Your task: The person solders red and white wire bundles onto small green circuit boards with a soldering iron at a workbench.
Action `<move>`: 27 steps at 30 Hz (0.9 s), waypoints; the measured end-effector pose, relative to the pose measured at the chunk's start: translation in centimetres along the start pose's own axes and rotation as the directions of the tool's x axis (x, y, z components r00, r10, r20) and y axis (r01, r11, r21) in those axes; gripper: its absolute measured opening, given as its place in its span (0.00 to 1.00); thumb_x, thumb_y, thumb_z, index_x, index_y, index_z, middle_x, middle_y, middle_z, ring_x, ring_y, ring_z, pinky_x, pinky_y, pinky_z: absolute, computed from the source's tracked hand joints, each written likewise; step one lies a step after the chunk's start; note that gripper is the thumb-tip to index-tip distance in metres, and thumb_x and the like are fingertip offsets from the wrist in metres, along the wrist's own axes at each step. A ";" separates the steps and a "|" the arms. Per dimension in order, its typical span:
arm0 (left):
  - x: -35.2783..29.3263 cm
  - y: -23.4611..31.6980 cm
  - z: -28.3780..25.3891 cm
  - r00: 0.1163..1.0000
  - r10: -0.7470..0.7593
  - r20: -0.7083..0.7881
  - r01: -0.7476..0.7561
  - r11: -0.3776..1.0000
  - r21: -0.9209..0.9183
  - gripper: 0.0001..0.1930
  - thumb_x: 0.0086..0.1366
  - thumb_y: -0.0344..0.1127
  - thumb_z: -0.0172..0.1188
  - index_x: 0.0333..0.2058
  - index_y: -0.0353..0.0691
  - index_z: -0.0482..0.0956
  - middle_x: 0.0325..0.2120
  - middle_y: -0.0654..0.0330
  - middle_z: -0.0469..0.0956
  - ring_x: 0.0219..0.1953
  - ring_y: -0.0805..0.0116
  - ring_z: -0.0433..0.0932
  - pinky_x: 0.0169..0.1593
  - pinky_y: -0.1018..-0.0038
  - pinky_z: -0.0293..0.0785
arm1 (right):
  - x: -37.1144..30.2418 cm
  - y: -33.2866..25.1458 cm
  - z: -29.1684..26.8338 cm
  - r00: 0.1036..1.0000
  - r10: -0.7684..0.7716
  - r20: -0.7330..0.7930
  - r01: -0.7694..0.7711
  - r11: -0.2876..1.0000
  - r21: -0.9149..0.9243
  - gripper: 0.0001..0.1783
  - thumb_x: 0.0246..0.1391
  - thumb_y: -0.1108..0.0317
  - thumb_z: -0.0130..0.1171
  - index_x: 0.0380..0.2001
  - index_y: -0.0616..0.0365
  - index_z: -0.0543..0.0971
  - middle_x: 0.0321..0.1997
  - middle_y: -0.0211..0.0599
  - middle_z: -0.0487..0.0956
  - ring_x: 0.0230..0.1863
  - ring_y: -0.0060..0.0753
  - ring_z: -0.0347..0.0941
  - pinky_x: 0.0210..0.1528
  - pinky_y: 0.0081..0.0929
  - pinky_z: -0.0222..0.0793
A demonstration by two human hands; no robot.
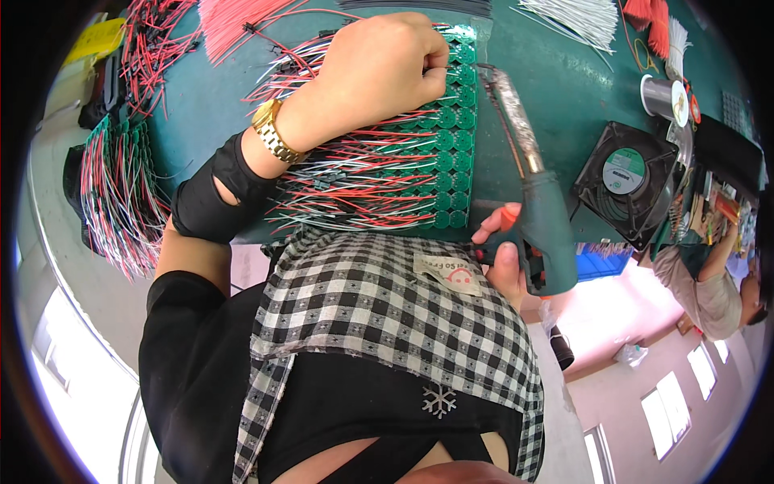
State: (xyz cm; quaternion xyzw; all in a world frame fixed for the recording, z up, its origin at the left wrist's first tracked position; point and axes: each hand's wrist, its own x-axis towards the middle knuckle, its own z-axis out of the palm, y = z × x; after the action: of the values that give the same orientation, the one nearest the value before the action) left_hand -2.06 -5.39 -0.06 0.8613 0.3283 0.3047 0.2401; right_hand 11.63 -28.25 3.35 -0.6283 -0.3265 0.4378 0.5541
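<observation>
A panel of small round green circuit boards (453, 161) lies on the bench with its long side running away from me. Rows of red, white and black wires (355, 181) fan out leftward from it. Over the far part of the panel, my left hand (395, 60) has its fingers curled and pressed together; what they pinch, if anything, is hidden. My right hand (505, 262) wraps round the handle of a dark green soldering gun (550, 230) at the near edge of the bench. Its long metal tip points away from me, just right of the panel.
Bundles of red wires (153, 64) and white wires (572, 20) lie at the back. Wired boards (121, 185) hang over the left edge. To the right are a black fan (625, 177) and a solder spool (663, 98). Another person (701, 278) works at far right.
</observation>
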 end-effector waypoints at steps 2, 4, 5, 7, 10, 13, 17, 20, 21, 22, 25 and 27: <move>-0.3 0.0 0.1 1.000 -0.007 0.020 0.007 1.000 -0.008 0.03 0.46 0.29 0.62 0.20 0.40 0.76 0.19 0.61 0.72 0.20 0.66 0.74 0.24 0.72 0.69 | 0.1 -1.2 0.0 0.999 0.045 -0.001 -0.045 0.998 -0.035 0.28 0.49 0.54 0.60 0.48 0.61 0.69 0.36 0.37 0.73 0.30 0.26 0.71 0.32 0.25 0.68; -0.3 0.0 0.2 1.000 -0.008 0.012 0.008 1.000 -0.002 0.03 0.46 0.29 0.62 0.20 0.40 0.76 0.19 0.61 0.72 0.20 0.65 0.74 0.24 0.72 0.69 | 0.0 -0.7 -0.4 0.999 -0.015 0.039 0.016 1.000 -0.014 0.27 0.53 0.56 0.56 0.51 0.62 0.66 0.38 0.41 0.72 0.30 0.28 0.71 0.32 0.25 0.68; -0.3 0.0 0.2 1.000 -0.018 0.019 0.018 1.000 -0.001 0.03 0.46 0.29 0.62 0.20 0.40 0.76 0.19 0.61 0.72 0.20 0.64 0.74 0.24 0.71 0.69 | 0.0 -0.2 -0.6 0.996 -0.058 0.073 0.057 0.998 0.008 0.26 0.57 0.58 0.53 0.54 0.63 0.64 0.39 0.45 0.72 0.31 0.29 0.71 0.32 0.25 0.69; -0.4 0.0 0.1 1.000 -0.007 -0.001 0.007 1.000 -0.001 0.03 0.45 0.29 0.61 0.19 0.40 0.76 0.19 0.61 0.73 0.20 0.63 0.74 0.24 0.71 0.69 | 0.0 0.6 -0.8 0.988 -0.127 0.093 0.129 0.991 -0.020 0.27 0.57 0.58 0.52 0.54 0.64 0.62 0.39 0.46 0.72 0.30 0.29 0.71 0.32 0.26 0.69; -0.3 0.3 0.1 1.000 0.003 -0.003 -0.003 1.000 0.018 0.02 0.45 0.29 0.60 0.19 0.40 0.76 0.19 0.61 0.73 0.21 0.62 0.74 0.24 0.69 0.70 | -0.3 1.3 -0.8 0.988 -0.141 0.070 0.138 0.989 0.051 0.25 0.57 0.59 0.50 0.51 0.67 0.65 0.36 0.47 0.73 0.27 0.30 0.71 0.30 0.25 0.69; -0.3 0.3 0.3 1.000 0.009 -0.009 -0.009 1.000 0.028 0.02 0.46 0.29 0.60 0.19 0.40 0.76 0.19 0.61 0.73 0.21 0.62 0.74 0.25 0.69 0.70 | -0.6 2.1 -0.3 0.974 -0.224 -0.035 0.226 0.963 0.149 0.23 0.57 0.60 0.50 0.49 0.67 0.66 0.33 0.48 0.74 0.24 0.30 0.71 0.29 0.25 0.69; 0.0 -0.1 0.3 1.000 0.024 -0.007 -0.024 0.999 0.029 0.03 0.46 0.30 0.60 0.20 0.39 0.76 0.19 0.60 0.73 0.22 0.61 0.75 0.26 0.69 0.71 | -1.1 2.8 -0.1 0.957 -0.242 -0.160 0.270 0.944 0.189 0.22 0.57 0.59 0.49 0.47 0.67 0.66 0.31 0.48 0.74 0.21 0.30 0.70 0.27 0.25 0.69; -0.1 -0.5 -0.1 0.996 0.079 0.047 -0.081 0.996 0.039 0.03 0.49 0.30 0.60 0.23 0.39 0.76 0.22 0.59 0.74 0.23 0.59 0.75 0.27 0.68 0.71 | -1.3 3.5 -0.6 0.951 -0.242 -0.190 0.279 0.940 0.197 0.22 0.57 0.59 0.48 0.47 0.67 0.66 0.31 0.49 0.74 0.22 0.30 0.70 0.26 0.24 0.69; -0.2 -0.7 -0.4 0.983 0.171 0.060 -0.175 0.982 0.070 0.03 0.50 0.30 0.59 0.25 0.39 0.76 0.24 0.58 0.74 0.24 0.58 0.75 0.28 0.67 0.72 | -1.2 3.6 -0.7 0.947 -0.262 -0.183 0.296 0.937 0.188 0.22 0.57 0.59 0.47 0.47 0.67 0.66 0.31 0.49 0.74 0.21 0.30 0.70 0.26 0.24 0.69; -0.3 -0.8 -0.8 0.963 0.260 0.076 -0.267 0.959 0.099 0.04 0.52 0.30 0.59 0.27 0.39 0.76 0.25 0.58 0.74 0.26 0.57 0.75 0.29 0.66 0.72 | -1.2 3.7 -0.9 0.944 -0.281 -0.175 0.311 0.934 0.178 0.22 0.57 0.59 0.47 0.46 0.68 0.66 0.31 0.49 0.74 0.21 0.30 0.70 0.25 0.24 0.69; -0.3 -1.1 -3.1 0.956 0.245 0.162 -0.274 0.944 0.187 0.04 0.54 0.31 0.58 0.29 0.39 0.75 0.27 0.57 0.73 0.28 0.55 0.75 0.30 0.64 0.72 | -0.1 4.7 -1.2 0.950 -0.271 -0.156 0.306 0.908 0.286 0.21 0.55 0.62 0.49 0.46 0.68 0.68 0.31 0.48 0.75 0.21 0.30 0.71 0.24 0.24 0.69; -0.5 -1.4 -4.4 0.961 0.214 0.175 -0.249 0.946 0.209 0.05 0.55 0.32 0.58 0.28 0.38 0.76 0.27 0.56 0.75 0.29 0.54 0.75 0.32 0.65 0.72 | 0.2 4.9 -1.7 0.946 -0.292 -0.138 0.321 0.898 0.300 0.21 0.55 0.62 0.49 0.46 0.69 0.68 0.31 0.48 0.75 0.21 0.30 0.71 0.24 0.24 0.69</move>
State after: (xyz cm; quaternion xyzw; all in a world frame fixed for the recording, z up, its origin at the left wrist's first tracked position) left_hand -5.93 -3.90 2.01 0.9363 0.2384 0.2253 0.1256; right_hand 12.87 -29.57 -1.51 -0.4900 -0.3213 0.3635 0.7243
